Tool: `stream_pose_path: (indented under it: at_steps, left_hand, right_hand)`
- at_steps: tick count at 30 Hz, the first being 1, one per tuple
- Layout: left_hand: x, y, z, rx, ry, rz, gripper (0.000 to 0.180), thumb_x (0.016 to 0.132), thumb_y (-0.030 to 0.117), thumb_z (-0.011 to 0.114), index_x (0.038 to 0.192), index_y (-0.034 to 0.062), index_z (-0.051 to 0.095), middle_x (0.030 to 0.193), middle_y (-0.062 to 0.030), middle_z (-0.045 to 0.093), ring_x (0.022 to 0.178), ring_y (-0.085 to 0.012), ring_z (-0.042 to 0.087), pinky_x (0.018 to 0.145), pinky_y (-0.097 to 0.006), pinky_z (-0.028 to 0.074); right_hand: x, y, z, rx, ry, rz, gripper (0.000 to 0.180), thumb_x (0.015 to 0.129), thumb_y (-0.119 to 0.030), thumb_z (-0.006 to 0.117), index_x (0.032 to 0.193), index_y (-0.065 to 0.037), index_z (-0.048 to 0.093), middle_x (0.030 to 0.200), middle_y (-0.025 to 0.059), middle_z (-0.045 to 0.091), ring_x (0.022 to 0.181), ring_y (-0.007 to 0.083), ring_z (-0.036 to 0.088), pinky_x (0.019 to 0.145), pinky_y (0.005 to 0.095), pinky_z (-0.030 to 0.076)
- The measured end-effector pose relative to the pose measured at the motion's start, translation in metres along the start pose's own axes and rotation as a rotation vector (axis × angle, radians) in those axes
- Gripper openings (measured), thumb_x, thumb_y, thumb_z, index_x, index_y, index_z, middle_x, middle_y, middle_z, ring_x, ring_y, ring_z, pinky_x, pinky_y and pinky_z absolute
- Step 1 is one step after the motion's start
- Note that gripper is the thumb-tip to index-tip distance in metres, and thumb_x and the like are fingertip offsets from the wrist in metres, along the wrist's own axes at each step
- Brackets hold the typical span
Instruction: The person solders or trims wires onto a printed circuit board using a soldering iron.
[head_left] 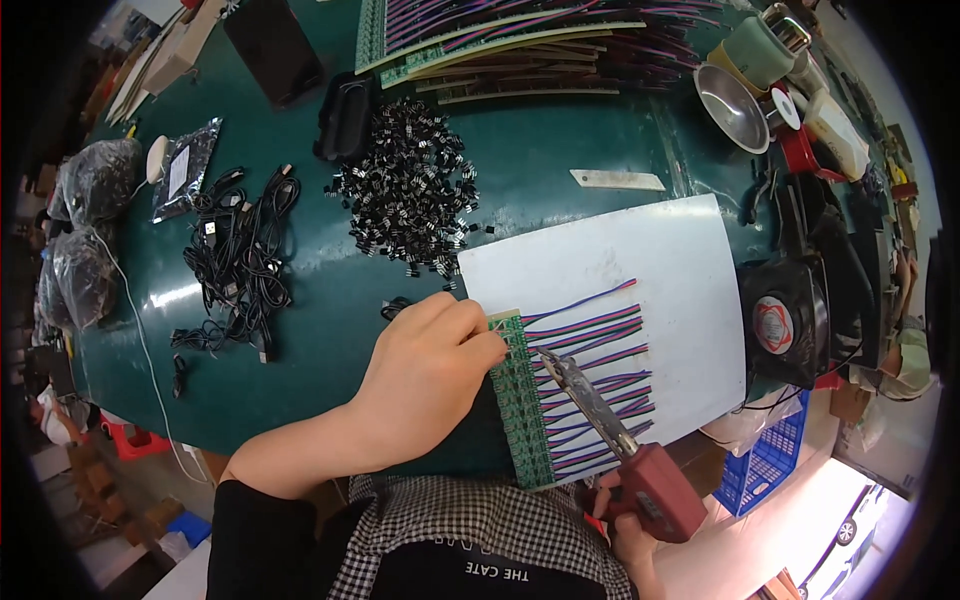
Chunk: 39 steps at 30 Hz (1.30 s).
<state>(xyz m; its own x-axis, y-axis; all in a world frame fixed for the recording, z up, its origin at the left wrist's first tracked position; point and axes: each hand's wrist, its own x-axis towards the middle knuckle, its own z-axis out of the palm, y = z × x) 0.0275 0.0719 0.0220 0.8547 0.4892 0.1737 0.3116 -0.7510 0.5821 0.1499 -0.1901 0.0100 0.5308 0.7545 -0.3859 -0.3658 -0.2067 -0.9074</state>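
- Viewing from the head camera, the left hand (430, 365) rests curled on the green table (560, 170), fingertips pinched together on something thin at the upper left corner of the board (525, 400); what it pinches is too small to tell.
- The right hand (625, 525) is wrapped tightly around the red handle of the iron (610, 420), at the lower edge of the view.
- The iron's metal shaft slants up and left; its tip sits over the board's right edge, where the wires (595, 370) join it.
- The board is a narrow green strip lying at the near table edge, along the left edge of the white sheet (660, 260).
- The wires, purple, red and blue, fan rightward from the board across the sheet.
- A pile of small black parts (410, 190) lies beyond the left hand, well apart from the board.
- Black cables (240, 260) lie left of that pile.
- A small fan (785, 320) stands just off the sheet's right edge.
- More boards with wires are stacked (500, 40) at the far table edge.
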Motion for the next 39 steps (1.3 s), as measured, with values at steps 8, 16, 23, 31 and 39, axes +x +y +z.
stream_pose_path:
  at_steps: [8, 16, 23, 31, 39]
  left_hand:
    - [0.009, 0.006, -0.006, 0.181, -0.086, 0.09, 0.014, 0.062, -0.001, 0.06, 0.074, 0.0049, 0.058, 0.073, -0.0044, 0.046, 0.068, -0.021, 0.048, 0.058, -0.032, 0.04]
    - [0.012, 0.002, -0.008, 0.177, -0.145, 0.13, 0.013, 0.063, 0.001, 0.059, 0.075, 0.0045, 0.057, 0.075, -0.0055, 0.046, 0.069, -0.0216, 0.048, 0.058, -0.033, 0.04]
    - [0.014, 0.007, -0.011, 0.221, -0.166, 0.138, 0.011, 0.064, 0.002, 0.058, 0.074, 0.0041, 0.055, 0.073, -0.0057, 0.045, 0.068, -0.021, 0.048, 0.058, -0.032, 0.04]
    - [0.014, 0.009, -0.01, 0.312, -0.191, 0.172, 0.01, 0.06, 0.008, 0.059, 0.063, 0.0044, 0.05, 0.072, -0.0075, 0.045, 0.073, -0.0203, 0.048, 0.064, -0.029, 0.043]
    - [0.015, 0.011, -0.009, 0.322, -0.202, 0.169, 0.009, 0.059, 0.008, 0.059, 0.064, 0.0041, 0.051, 0.072, -0.0076, 0.045, 0.074, -0.0202, 0.047, 0.065, -0.029, 0.043]
  right_hand:
    - [0.004, 0.002, -0.001, 0.043, -0.049, -0.007, 0.054, 0.065, -0.013, 0.076, 0.109, 0.008, 0.051, 0.087, 0.0103, 0.063, 0.063, 0.013, 0.058, 0.052, 0.0196, 0.042]
    - [0.002, 0.009, -0.008, -0.118, -0.089, 0.043, 0.053, 0.067, -0.011, 0.073, 0.111, 0.01, 0.051, 0.079, 0.0075, 0.062, 0.063, 0.0111, 0.058, 0.055, 0.0201, 0.045]
    - [-0.002, 0.019, -0.011, -0.159, -0.073, -0.046, 0.054, 0.069, -0.017, 0.073, 0.11, 0.011, 0.052, 0.073, 0.0067, 0.062, 0.061, 0.0115, 0.057, 0.058, 0.0215, 0.045]
    - [0.004, 0.022, -0.02, -0.372, -0.194, -0.122, 0.051, 0.059, -0.01, 0.071, 0.105, 0.009, 0.056, 0.069, 0.0047, 0.062, 0.058, 0.014, 0.058, 0.058, 0.0239, 0.046]
    - [0.002, 0.016, -0.01, -0.495, -0.092, -0.161, 0.048, 0.059, -0.011, 0.069, 0.103, 0.006, 0.058, 0.069, 0.0039, 0.063, 0.058, 0.0169, 0.061, 0.058, 0.0261, 0.048]
